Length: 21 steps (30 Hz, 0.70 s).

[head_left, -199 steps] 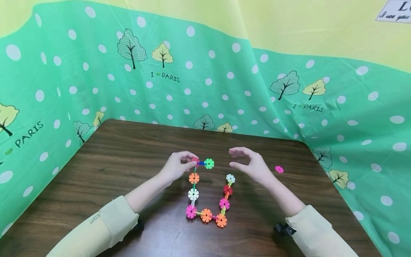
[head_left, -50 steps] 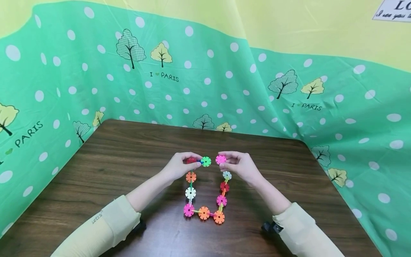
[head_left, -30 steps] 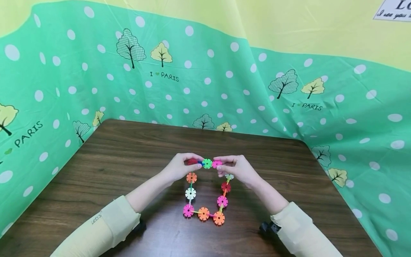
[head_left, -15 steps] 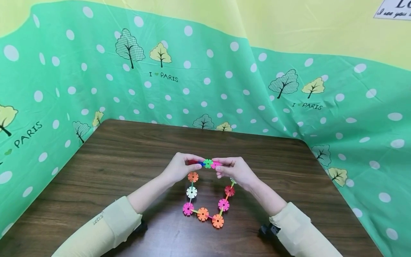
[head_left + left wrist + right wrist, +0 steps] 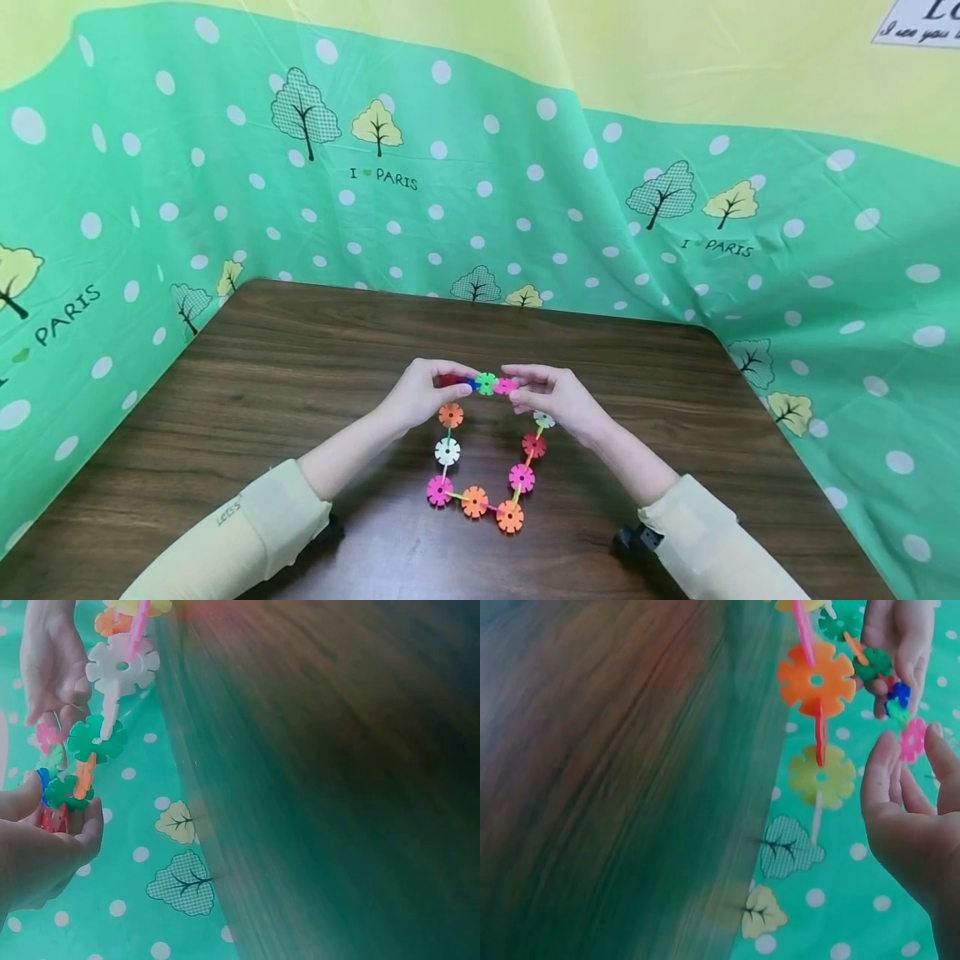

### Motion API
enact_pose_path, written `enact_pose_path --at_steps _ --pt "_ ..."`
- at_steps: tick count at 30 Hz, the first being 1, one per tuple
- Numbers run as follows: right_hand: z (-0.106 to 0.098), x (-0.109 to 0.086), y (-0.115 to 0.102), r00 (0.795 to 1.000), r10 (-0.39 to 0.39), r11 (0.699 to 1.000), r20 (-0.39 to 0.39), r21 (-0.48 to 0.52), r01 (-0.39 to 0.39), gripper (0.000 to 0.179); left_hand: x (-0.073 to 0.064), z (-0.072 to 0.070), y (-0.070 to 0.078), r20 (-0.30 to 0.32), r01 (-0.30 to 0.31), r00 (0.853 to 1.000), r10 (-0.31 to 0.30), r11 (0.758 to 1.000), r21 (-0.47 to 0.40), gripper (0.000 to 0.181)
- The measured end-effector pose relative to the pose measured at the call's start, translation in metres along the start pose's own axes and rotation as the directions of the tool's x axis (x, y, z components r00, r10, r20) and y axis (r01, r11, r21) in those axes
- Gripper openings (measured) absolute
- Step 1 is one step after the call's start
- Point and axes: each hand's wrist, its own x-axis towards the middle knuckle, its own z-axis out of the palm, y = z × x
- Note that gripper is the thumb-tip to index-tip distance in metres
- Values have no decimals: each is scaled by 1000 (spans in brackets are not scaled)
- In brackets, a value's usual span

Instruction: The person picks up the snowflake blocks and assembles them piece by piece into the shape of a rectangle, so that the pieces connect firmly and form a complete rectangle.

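A chain of notched plastic flower discs hangs or lies in a U shape, with an orange disc (image 5: 451,415) and a white disc (image 5: 447,451) down its left side. My left hand (image 5: 415,396) pinches the chain's upper left end around a red disc (image 5: 55,819) and a blue disc (image 5: 900,694). A green disc (image 5: 486,383) sticks out past its fingertips. Joined to the green disc is a pink disc (image 5: 506,386). My right hand (image 5: 558,400) has its thumb and fingers spread on either side of this pink disc, with a gap visible in the right wrist view.
The chain's other end, a pale disc (image 5: 543,419), sits just below my right hand. Its lower run has orange discs (image 5: 475,502) near the middle of the brown wooden table (image 5: 337,333). A green dotted cloth (image 5: 480,208) rises behind the table.
My right hand picked up the lone pink disc from the right side and brought it to the green disc, where it now sits joined. Just now the right fingers have loosened and drawn slightly right.
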Motion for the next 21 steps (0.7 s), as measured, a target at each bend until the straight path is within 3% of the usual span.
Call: enact_pose_path --at_steps 7,21 --pt "-20 -9 9 997 -77 978 3 -195 76 45 -1 -4 -2 -6 21 1000 -21 1000 -6 22" --pt "-43 -19 35 996 -75 936 39 -341 83 51 1 -9 -7 -25 58 998 -59 998 -18 22"
